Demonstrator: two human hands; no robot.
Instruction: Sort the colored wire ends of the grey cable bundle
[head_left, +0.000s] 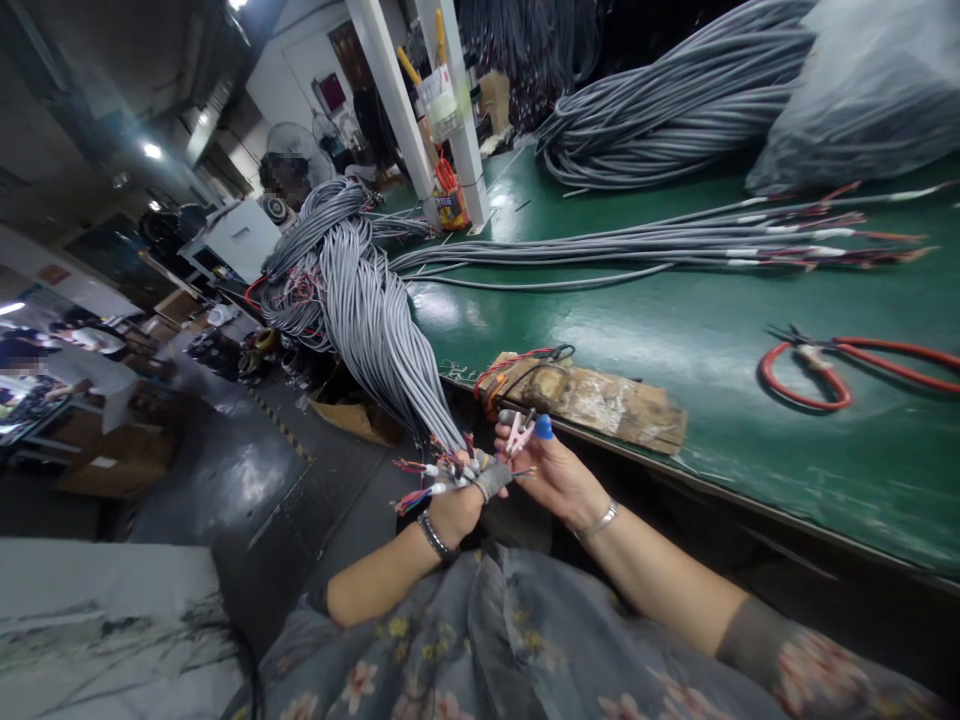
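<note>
My left hand (459,503) is closed around the ends of a thick bundle of grey cables (360,300), whose stripped red and white wire tips stick out past my fingers. My right hand (551,468) is right beside it, pinching a small pink-handled snipper (519,432); a blue cap covers one fingertip. Both hands hover in front of the green table's edge (675,470), just below a worn wooden block (600,398) with a small clamp and red wires on it.
More grey cable bundles (675,240) lie across the green table, a big coil (675,100) behind them. Red-handled cutters (832,362) rest at the right. White posts (457,110) stand at the back. Other people work at the far left.
</note>
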